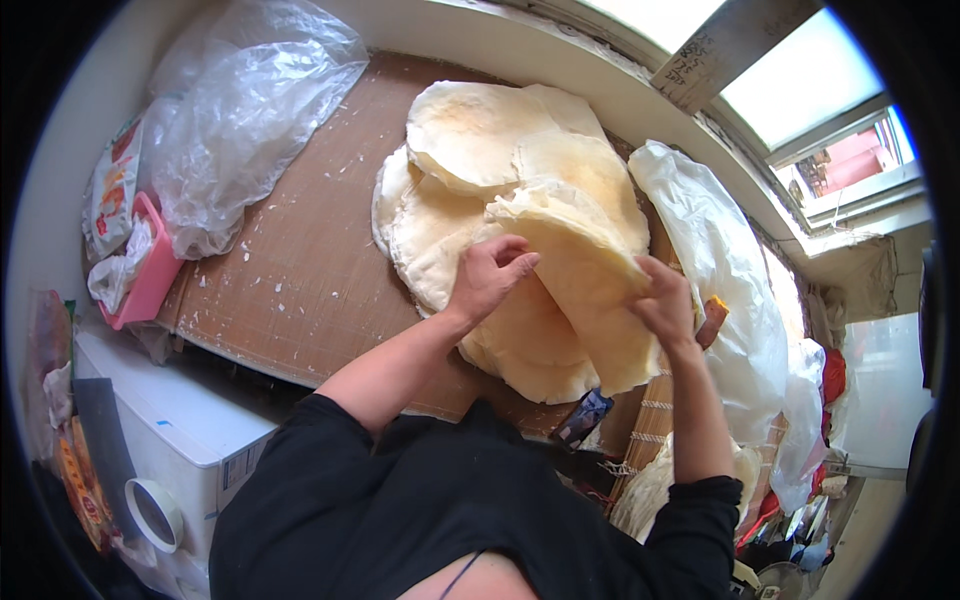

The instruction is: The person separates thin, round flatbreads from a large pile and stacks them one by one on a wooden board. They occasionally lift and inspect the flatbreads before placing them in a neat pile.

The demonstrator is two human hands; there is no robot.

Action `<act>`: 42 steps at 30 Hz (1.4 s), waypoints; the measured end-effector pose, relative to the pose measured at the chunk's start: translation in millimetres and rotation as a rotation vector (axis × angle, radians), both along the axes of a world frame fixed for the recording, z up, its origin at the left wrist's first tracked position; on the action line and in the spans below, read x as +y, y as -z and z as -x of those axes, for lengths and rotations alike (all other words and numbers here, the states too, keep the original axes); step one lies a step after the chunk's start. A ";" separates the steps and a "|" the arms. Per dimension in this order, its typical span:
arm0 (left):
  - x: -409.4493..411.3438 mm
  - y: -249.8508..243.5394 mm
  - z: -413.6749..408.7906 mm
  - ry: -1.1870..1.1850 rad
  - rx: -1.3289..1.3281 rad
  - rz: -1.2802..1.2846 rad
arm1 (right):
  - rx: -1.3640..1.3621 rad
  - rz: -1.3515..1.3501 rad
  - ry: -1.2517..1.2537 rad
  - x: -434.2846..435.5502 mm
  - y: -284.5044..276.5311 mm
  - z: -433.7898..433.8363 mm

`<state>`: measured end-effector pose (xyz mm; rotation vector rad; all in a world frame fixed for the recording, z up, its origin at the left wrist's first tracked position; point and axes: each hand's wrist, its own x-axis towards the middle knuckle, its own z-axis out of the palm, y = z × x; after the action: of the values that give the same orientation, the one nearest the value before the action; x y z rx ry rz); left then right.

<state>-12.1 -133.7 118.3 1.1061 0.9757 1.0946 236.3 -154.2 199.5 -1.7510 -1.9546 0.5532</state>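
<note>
Large, thin, round flatbreads [465,135] lie overlapped in a pile in front of me, pale with faint browned patches. One flatbread sheet [592,277] is raised and tilted on the right side of the pile, its upper rim ragged and curled. My right hand [664,304] pinches this sheet by its right edge. Beside the sheet's left edge is my left hand [491,277], over the pile, with its fingers curled and the thumb apart. Nothing shows between them; whether the fingertips touch the sheet is unclear.
The brown board table [322,247] carries scattered white crumbs. Clear plastic sheeting [255,112] and a pink basket [154,277] stand left. A white plastic bag [720,270] lies right, beside a slatted mat [649,420]. A small dark packet [583,418] sits near the front edge. A white appliance [172,405] is lower left.
</note>
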 end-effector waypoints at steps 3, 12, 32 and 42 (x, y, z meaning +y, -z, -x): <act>20.5 -23.0 22.2 -0.318 0.511 -0.788 | -0.016 0.044 -0.075 -3.2 -92.6 0.0; 42.9 -99.8 -44.8 0.584 0.185 -0.737 | -0.157 0.229 -0.141 -58.8 -227.2 -14.5; -85.8 -328.3 -243.1 0.511 0.357 -1.497 | -0.147 -0.724 0.185 -315.0 -312.1 -213.0; -257.1 -117.3 -324.6 0.490 0.115 -1.926 | -0.728 -0.640 0.481 -524.9 -90.2 -208.8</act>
<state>312.6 -390.8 235.6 2.6796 -0.6946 1.4018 445.2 -679.1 289.7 -1.9894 -1.6955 -0.8898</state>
